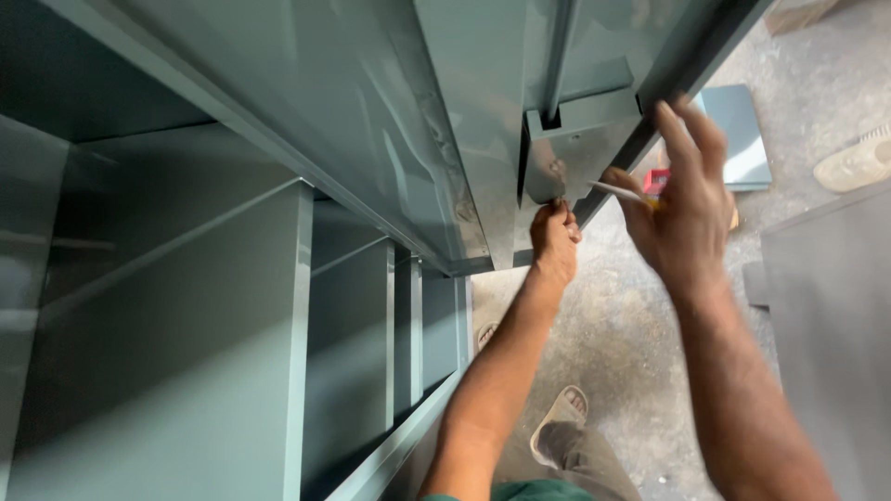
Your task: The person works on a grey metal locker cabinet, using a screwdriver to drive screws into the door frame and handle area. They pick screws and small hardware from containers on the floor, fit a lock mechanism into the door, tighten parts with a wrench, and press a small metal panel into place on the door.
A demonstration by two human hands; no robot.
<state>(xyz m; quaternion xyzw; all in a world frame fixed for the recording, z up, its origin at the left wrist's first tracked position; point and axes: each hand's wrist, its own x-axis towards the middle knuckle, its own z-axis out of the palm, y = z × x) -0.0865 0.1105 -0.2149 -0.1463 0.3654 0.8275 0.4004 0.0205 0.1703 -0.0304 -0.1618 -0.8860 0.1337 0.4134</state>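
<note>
View: head camera, one picture, looking down along a cabinet.
Cabinet: one grey-green metal cabinet (213,306) fills the left and centre of the frame; its open door panel (371,121) slants across the upper centre.
Shelves and dividers: three upright dividers counted inside, at left centre; deeper ones too dark to count.
Lock plate: one bare metal plate (557,172) on the door's inner face, upper centre, under a small box-shaped bracket (580,116).
Left hand: left hand (555,243), centre of frame, fingers curled tight, pressed up against the lower edge of the lock plate; what it pinches is too small to tell.
Right hand: right hand (685,209), upper right of centre, fingers closed narrowly round one screwdriver (640,190) with a thin shaft and red-and-yellow handle; the tip points left toward the plate, just beside the left hand.
Floor: bare concrete (622,334), lower centre to right.
Floor items: one flat blue-grey panel (742,130) upper right; one pale shoe (858,162) at the right edge.
Wearer's foot: one sandalled foot (561,422), bottom centre.
Second panel: one dark grey sheet (831,315) at the right edge.
</note>
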